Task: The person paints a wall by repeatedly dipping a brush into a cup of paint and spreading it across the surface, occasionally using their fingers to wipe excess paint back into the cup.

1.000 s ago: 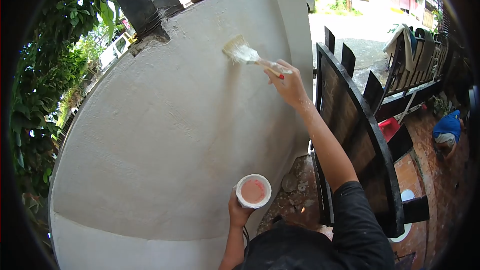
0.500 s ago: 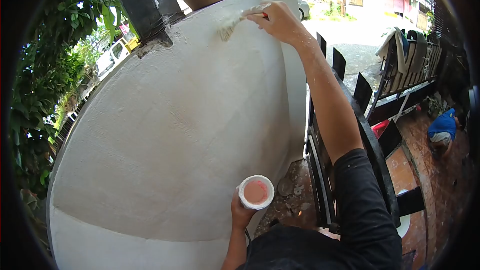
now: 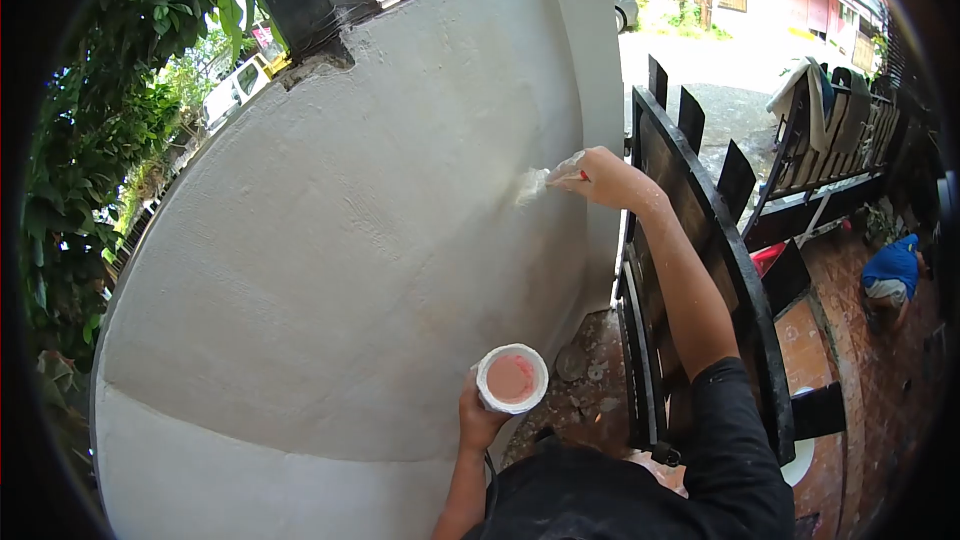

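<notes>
Right hand [image 3: 614, 180] tight on a brush [image 3: 530, 187] at the wall [image 3: 350, 240] — left hand [image 3: 480, 422] (curled) around a cup [image 3: 541, 378]

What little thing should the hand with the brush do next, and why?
Probably sweep the brush gently down the wall. The right hand has its bristles at the surface, and the area just below looks darker, though that may only be shadow.
</notes>
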A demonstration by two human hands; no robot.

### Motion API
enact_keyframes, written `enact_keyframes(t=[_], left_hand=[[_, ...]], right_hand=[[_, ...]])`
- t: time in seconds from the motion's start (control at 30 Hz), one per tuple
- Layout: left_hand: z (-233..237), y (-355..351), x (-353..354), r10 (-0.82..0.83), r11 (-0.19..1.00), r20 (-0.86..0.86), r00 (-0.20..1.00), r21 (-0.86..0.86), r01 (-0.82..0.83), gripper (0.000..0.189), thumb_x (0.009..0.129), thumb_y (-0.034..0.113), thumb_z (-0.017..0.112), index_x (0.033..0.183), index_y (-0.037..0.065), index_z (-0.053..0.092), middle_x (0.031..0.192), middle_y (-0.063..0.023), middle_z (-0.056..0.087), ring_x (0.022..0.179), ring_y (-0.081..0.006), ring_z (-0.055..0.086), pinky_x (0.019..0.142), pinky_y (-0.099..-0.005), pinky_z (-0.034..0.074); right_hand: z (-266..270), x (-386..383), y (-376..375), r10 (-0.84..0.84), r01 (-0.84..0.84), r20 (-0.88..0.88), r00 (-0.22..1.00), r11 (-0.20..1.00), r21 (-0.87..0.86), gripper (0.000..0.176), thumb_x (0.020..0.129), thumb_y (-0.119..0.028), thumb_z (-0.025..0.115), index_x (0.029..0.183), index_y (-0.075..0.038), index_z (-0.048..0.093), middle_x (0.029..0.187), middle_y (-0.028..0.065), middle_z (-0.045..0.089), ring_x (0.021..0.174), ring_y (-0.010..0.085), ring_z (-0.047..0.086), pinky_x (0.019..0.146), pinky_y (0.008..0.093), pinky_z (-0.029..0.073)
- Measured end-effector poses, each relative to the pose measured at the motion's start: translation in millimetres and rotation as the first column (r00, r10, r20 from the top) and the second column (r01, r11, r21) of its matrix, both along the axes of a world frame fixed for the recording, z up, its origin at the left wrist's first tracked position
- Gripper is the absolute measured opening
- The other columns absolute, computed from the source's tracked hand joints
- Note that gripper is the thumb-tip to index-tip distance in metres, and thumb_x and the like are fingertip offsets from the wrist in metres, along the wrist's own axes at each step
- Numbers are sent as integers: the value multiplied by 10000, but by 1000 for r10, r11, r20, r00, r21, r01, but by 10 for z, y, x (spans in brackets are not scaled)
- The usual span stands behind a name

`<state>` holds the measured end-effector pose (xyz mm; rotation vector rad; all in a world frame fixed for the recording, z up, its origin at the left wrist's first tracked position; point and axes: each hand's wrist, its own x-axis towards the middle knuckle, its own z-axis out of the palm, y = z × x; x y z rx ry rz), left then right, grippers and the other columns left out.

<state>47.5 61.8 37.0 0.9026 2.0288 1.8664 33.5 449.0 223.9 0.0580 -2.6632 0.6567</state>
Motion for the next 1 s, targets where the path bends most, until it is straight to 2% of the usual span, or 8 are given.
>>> enact_keyframes(t=[0.27, 0.33, 0.47, 0.63, 0.7, 0.8, 0.87, 1.0], left_hand=[[-96, -58, 59, 56, 997, 4, 998, 43, -56, 712, 646, 66, 890, 1273, 13, 557, 1202, -86, 615, 1122, -228, 596, 988, -352, 465], [-32, -81, 77, 59, 997, 6, 998, 40, -59, 718, 644, 63, 890, 1276, 15, 553, 1206, -86, 614, 1126, -227, 594, 989, -351, 464], [-132, -115, 69, 68, 997, 39, 997, 37, -69, 722, 640, 46, 889, 1276, 18, 550, 1217, -83, 611, 1140, -219, 588, 995, -350, 463], [-70, -71, 47, 71, 997, 47, 996, -7, -71, 747, 627, 32, 900, 1285, 18, 548, 1206, -76, 619, 1129, -212, 593, 999, -352, 461], [-11, -45, 54, 35, 999, 55, 998, -14, -34, 768, 619, 40, 910, 1295, 18, 546, 1206, -78, 623, 1126, -212, 597, 1001, -350, 459], [21, 40, 44, -27, 999, 59, 998, 31, 25, 774, 616, 47, 915, 1298, 15, 549, 1218, -84, 623, 1134, -213, 596, 1006, -349, 455], [12, 91, 20, -46, 998, 55, 997, 33, 45, 778, 613, 73, 922, 1296, 12, 554, 1226, -90, 624, 1142, -219, 595, 1009, -348, 452], [110, 147, 7, -76, 997, -9, 997, 26, 77, 774, 614, 109, 927, 1289, 11, 562, 1233, -101, 623, 1148, -230, 596, 1009, -351, 451]], right_hand=[[1565, -347, -125, -51, 147, -358, 932, 958, 247, 256, 939, -236, 651, 1124, -81, 734, 726, 202, 652, 539, 285, 545, 578, 380, 487], [1672, -324, -153, -30, 99, -700, 714, 993, 59, 286, 948, -261, 648, 1153, -76, 724, 722, 131, 652, 540, 207, 563, 556, 329, 492], [1233, -296, -273, -197, -7, -591, 782, 946, -325, 279, 952, -174, 630, 1218, -120, 696, 910, 171, 679, 627, 265, 590, 659, 387, 499], [266, -217, -200, -141, 9, -449, 882, 959, -284, 267, 959, -159, 612, 1207, -124, 702, 903, 161, 693, 704, 303, 615, 727, 397, 504], [199, -51, -119, -144, 130, -103, 984, 983, -133, 250, 960, -184, 606, 1171, -111, 719, 865, 172, 698, 730, 300, 627, 733, 397, 502], [332, -199, 205, 21, 29, -245, 969, 980, 198, 247, 958, -209, 604, 1135, -93, 732, 763, 183, 680, 670, 286, 629, 679, 393, 506], [1009, -171, -42, -176, 190, -95, 980, 968, 161, 238, 959, -186, 615, 1152, -103, 727, 776, 183, 674, 608, 230, 615, 613, 360, 514], [1742, -382, -80, -207, 236, -345, 916, 971, 44, 269, 966, -247, 632, 1176, -107, 724, 703, 138, 642, 575, 196, 615, 557, 336, 514]])
